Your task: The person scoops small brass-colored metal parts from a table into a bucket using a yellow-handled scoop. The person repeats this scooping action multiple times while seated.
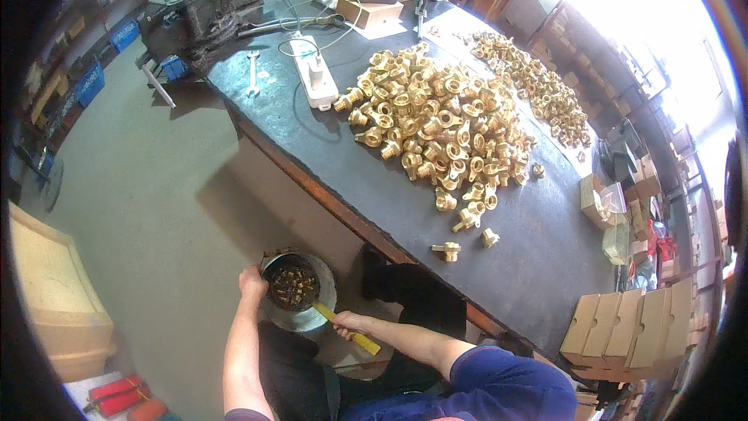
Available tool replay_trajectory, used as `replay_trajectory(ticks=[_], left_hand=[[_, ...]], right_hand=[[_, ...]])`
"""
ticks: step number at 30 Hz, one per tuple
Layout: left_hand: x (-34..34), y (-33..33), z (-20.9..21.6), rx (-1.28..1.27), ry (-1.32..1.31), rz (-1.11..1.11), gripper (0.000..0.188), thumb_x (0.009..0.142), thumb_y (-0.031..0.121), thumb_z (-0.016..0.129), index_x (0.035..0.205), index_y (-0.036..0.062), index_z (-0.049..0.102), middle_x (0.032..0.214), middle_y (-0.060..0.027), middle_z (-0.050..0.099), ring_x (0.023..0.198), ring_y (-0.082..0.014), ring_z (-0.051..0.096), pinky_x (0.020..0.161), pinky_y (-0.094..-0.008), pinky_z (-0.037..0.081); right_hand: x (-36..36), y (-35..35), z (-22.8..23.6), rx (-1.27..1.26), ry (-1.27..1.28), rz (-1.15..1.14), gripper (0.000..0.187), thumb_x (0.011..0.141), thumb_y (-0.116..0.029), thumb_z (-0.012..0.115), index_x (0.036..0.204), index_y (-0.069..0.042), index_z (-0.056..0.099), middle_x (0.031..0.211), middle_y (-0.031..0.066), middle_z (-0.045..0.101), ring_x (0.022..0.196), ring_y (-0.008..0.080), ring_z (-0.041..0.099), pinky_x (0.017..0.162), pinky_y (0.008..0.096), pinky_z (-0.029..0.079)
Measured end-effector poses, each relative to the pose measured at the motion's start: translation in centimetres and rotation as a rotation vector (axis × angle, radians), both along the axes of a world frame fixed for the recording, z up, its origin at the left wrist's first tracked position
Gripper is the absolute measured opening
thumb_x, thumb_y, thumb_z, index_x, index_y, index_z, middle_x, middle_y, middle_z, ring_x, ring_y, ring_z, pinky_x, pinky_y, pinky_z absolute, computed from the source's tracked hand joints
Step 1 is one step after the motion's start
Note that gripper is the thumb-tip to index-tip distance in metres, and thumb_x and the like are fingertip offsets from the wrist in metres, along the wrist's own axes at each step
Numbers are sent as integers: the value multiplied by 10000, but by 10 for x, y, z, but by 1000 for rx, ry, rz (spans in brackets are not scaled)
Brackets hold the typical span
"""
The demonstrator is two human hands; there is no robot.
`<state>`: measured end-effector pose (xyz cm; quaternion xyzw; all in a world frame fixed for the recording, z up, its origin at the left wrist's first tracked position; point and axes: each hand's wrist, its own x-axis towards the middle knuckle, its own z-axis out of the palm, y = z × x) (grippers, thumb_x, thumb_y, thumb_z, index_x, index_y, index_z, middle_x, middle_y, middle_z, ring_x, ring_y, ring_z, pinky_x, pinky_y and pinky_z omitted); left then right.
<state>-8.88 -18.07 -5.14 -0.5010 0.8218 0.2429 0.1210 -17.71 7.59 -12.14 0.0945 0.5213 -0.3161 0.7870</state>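
Note:
Low in front of me, beside the bench, is a round grey metal bucket [330,281]. Small dark and brass-coloured pieces [293,288] lie in its round opening. My left hand [252,284] is closed on the left side of the rim. In my right hand [347,324] is a flat yellow handle [365,342], gripped near its middle. Its far end reaches the bucket's right rim; whether it joins a tool inside cannot be made out. A big heap of brass fittings [444,121] covers the middle of the bench.
The dark bench [343,179] has its edge right of the bucket. On it are a second brass heap [538,82], a white power strip [313,78], a wrench [253,74] and a vise [206,23]. Cardboard boxes [627,327] stand at right, a tan bin [58,288] at left.

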Motion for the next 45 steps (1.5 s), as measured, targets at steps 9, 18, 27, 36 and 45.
replay_trajectory(ticks=[9,18,27,36,45], left_hand=[[6,-4,-12,-35,-10,-19,242,608,24,550,844,66,582,875,-159,578,861,-322,537,739,-389,440],[1,-1,-7,-37,34,25,208,604,31,552,808,46,583,858,-165,578,852,-321,545,737,-384,443],[3,-2,-11,-38,53,-14,228,600,30,549,824,55,586,854,-173,577,852,-323,540,736,-393,441],[5,-3,-14,-40,40,-15,229,602,25,542,827,43,577,856,-173,577,855,-329,538,740,-393,439],[-1,-4,-14,-23,32,-32,229,648,42,508,864,74,577,866,-176,571,853,-337,531,737,-408,433]], right_hand=[[2,-1,1,26,-30,-29,162,762,-176,404,619,-110,369,466,-28,328,348,54,301,325,204,279],[0,0,3,8,-34,-37,163,771,-181,398,627,-108,370,473,-29,329,355,56,302,327,203,274],[-1,3,-4,-20,-44,-5,180,775,-197,389,616,-114,371,477,-29,336,360,56,306,333,204,286],[1,2,2,-6,-41,-27,183,778,-190,385,613,-113,371,484,-33,332,363,55,302,334,202,282],[-10,6,-19,-88,-2,-24,151,746,-175,456,635,-73,441,510,24,427,381,99,410,358,248,363]])
